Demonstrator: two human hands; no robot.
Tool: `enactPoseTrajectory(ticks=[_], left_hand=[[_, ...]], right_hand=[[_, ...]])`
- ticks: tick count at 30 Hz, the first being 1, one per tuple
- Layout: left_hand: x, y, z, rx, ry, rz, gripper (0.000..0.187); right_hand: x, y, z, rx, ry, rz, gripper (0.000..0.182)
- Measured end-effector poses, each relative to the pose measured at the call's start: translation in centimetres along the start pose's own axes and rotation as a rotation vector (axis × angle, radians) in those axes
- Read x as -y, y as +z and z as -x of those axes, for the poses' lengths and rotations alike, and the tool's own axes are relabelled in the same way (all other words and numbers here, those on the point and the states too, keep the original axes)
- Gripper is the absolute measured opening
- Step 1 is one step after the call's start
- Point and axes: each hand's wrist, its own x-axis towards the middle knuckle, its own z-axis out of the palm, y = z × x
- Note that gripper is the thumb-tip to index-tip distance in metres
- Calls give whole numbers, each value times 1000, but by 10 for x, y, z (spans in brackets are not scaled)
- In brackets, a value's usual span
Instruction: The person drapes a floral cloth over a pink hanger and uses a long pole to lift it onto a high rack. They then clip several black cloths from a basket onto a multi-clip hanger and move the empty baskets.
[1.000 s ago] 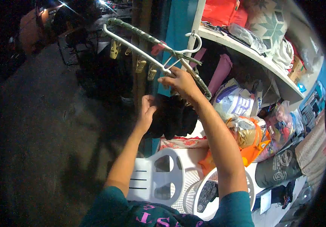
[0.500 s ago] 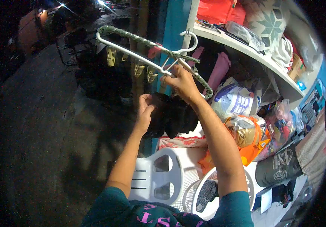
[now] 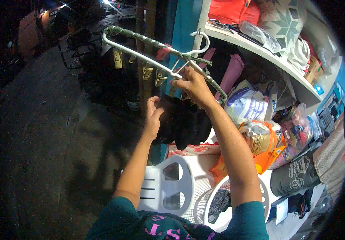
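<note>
A white plastic clothes hanger (image 3: 140, 59), its upper arm wound with a green strip, hangs tilted by its hook from the shelf edge. Several yellowish clothespins (image 3: 147, 71) and a red clothespin (image 3: 163, 52) dangle from it. My right hand (image 3: 194, 86) is closed at the hanger's lower bar, pinching a clothespin that its fingers mostly cover. Just below, my left hand (image 3: 154, 116) pinches the edge of a black cloth garment (image 3: 186, 124), which droops in folds beneath both hands. Dark surroundings blur the garment's outline.
A white plastic chair (image 3: 166, 186) and a white laundry basket (image 3: 202, 202) with dark patterned cloth inside stand close to my body. To the right are stuffed plastic bags (image 3: 246, 106), an orange bag (image 3: 266, 160) and a loaded white shelf (image 3: 256, 50). Dark pavement (image 3: 60, 160) lies left.
The black garment hangs slightly lower and has shifted a little to the right. Both hands stay nearly where they were, and the hanger has barely moved.
</note>
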Motion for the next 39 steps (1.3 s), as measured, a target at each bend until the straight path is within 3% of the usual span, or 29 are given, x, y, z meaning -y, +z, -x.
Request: enactPoseTrajectory(ticks=[2, 5, 8, 11, 20, 24, 26, 27, 29, 30, 32, 34, 36, 39], left_hand=[[0, 0, 0, -4, -6, 18, 32], [4, -3, -2, -6, 17, -24, 32], [1, -4, -3, -54, 14, -89, 36], [-12, 2, 0, -75, -4, 90, 41], [-8, 16, 1, 38, -2, 58, 40], [-6, 19, 1, 33, 24, 110, 43], [-6, 22, 4, 27, 26, 84, 42], [-7, 23, 6, 15, 32, 56, 41], [-11, 25, 10, 6, 37, -17, 43], [-12, 23, 14, 1, 31, -82, 45], [-2, 16, 27, 9, -24, -186, 54], [25, -5, 51, -12, 28, -627, 56], [46, -25, 79, 93, -241, -709, 55], [76, -49, 127, 72, -424, -717, 52]], right_hand=[[4, -3, 2, 67, 95, 11, 31], [1, -3, 1, 69, -25, -20, 28], [5, -7, 4, 113, 15, -83, 26], [3, -10, 3, 109, 44, 60, 26], [0, -9, 4, 97, -38, 36, 27], [11, -15, 10, 125, 50, 13, 27], [15, -17, 13, 123, 84, 59, 47], [11, -16, 14, 124, 75, 54, 47], [-2, -11, 19, 43, -221, 182, 56], [4, -10, 27, 52, -235, 169, 56], [18, -18, 55, -150, -477, 370, 61], [31, -35, 90, -204, -410, 424, 58], [28, -56, 129, -138, -333, 432, 50], [1, -90, 196, -6, -122, 433, 39]])
